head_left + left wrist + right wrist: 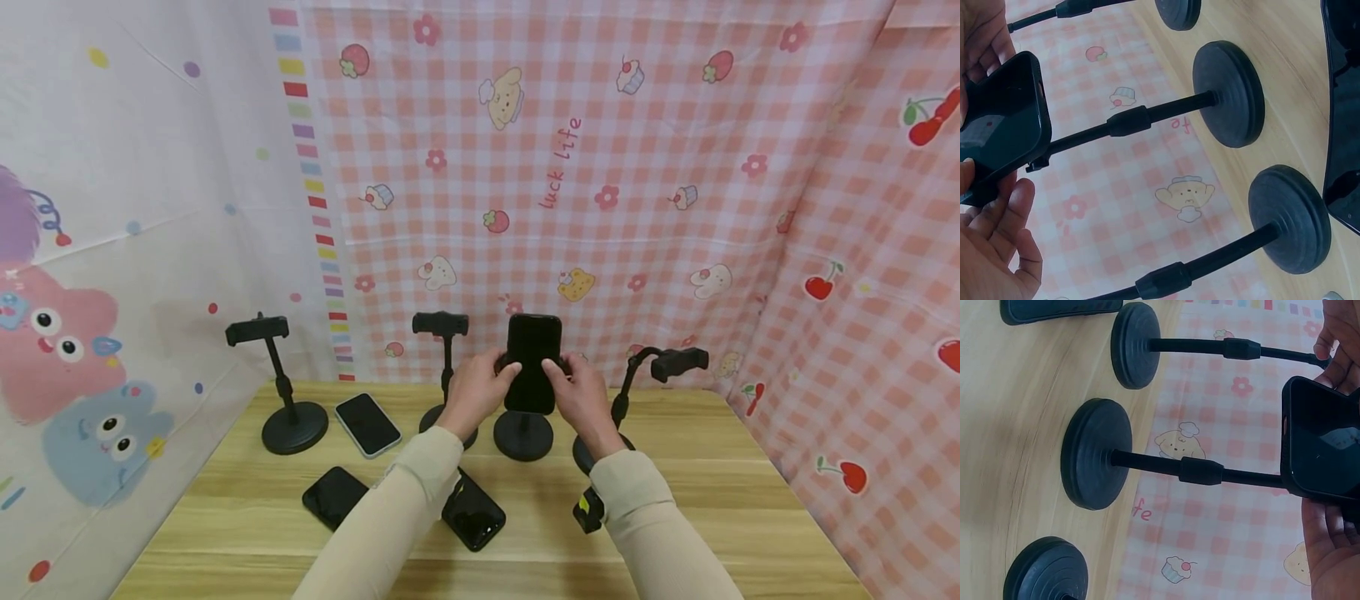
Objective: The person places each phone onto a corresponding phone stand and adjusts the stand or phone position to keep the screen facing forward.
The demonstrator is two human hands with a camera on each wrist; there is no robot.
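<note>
A dark smartphone (533, 363) stands upright at the top of a black phone stand (523, 436), whose round base rests on the table. My left hand (477, 387) grips the phone's left edge, and my right hand (583, 395) grips its right edge. Both thumbs lie on the front of the phone. In the left wrist view, the pole (1129, 122) runs up behind the phone (1007, 115). The right wrist view shows the phone (1324, 440) between the hands too. The stand's clamp is mostly hidden behind phone and fingers; I cannot tell whether it grips the phone.
Black stands with bare clamps stand at the far left (295, 427), just left of the phone (441, 323) and to the right (678, 363). A light-edged phone (367, 425) and dark phones (333, 496) (474, 512) lie on the wooden table (712, 517). Printed cloth hangs behind.
</note>
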